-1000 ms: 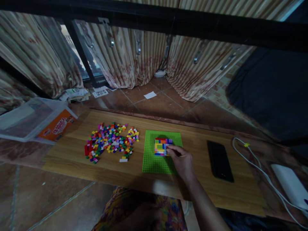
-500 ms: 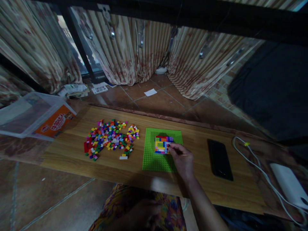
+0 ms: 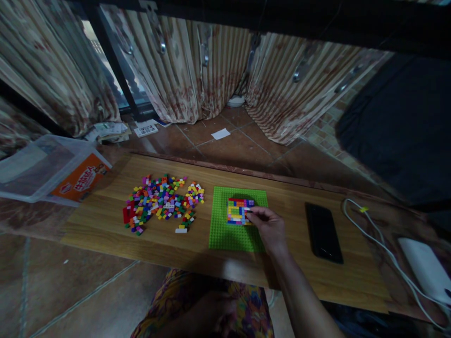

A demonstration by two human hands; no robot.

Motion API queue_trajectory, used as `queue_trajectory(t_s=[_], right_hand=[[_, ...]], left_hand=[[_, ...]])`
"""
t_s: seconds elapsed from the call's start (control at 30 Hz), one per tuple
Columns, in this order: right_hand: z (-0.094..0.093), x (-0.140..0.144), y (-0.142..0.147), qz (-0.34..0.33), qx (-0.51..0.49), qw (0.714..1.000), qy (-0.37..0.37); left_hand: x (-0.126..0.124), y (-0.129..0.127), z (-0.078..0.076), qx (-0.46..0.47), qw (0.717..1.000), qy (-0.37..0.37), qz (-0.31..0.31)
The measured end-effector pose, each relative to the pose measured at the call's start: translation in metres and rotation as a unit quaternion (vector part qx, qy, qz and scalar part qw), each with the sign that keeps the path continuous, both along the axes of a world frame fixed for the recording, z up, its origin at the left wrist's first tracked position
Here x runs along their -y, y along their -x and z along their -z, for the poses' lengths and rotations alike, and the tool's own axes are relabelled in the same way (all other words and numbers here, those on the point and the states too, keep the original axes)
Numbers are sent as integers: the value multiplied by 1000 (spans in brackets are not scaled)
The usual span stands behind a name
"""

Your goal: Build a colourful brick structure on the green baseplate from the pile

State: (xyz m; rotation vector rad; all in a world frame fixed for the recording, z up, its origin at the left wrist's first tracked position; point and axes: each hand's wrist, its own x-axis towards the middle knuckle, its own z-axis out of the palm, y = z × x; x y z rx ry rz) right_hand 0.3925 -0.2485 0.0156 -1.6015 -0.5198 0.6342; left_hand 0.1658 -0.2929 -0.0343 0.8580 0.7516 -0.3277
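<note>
Probably a home: patterned curtains (image 3: 179,80)

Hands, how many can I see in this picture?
2. The right hand is at the right side of the block build on the green baseplate; the left hand, dim in shadow, is over the patterned clothing.

I count one baseplate (image 3: 223,239), one brick build (image 3: 235,213), one phone (image 3: 323,233), one clear bin (image 3: 81,179) and one table (image 3: 109,216). Loose bricks (image 3: 162,201) before me defy exact count.
</note>
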Motion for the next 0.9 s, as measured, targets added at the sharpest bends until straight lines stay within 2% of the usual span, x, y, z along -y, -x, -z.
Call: queue_trajectory(t_s=[0.43, 0.63, 0.8, 0.9], right_hand=[[-2, -8, 0, -15, -5, 1000, 3], [-3, -9, 0, -4, -12, 1000, -6], [-13, 11, 10, 20, 14, 999, -26], [-21, 37, 30, -19, 11, 1000, -16]], left_hand=[[-4, 1, -3, 43, 999, 5, 4], [-2, 2, -13, 26, 1000, -4, -13], [-4, 7, -23, 50, 997, -17, -57], [-10, 11, -27, 66, 995, -47, -58]])
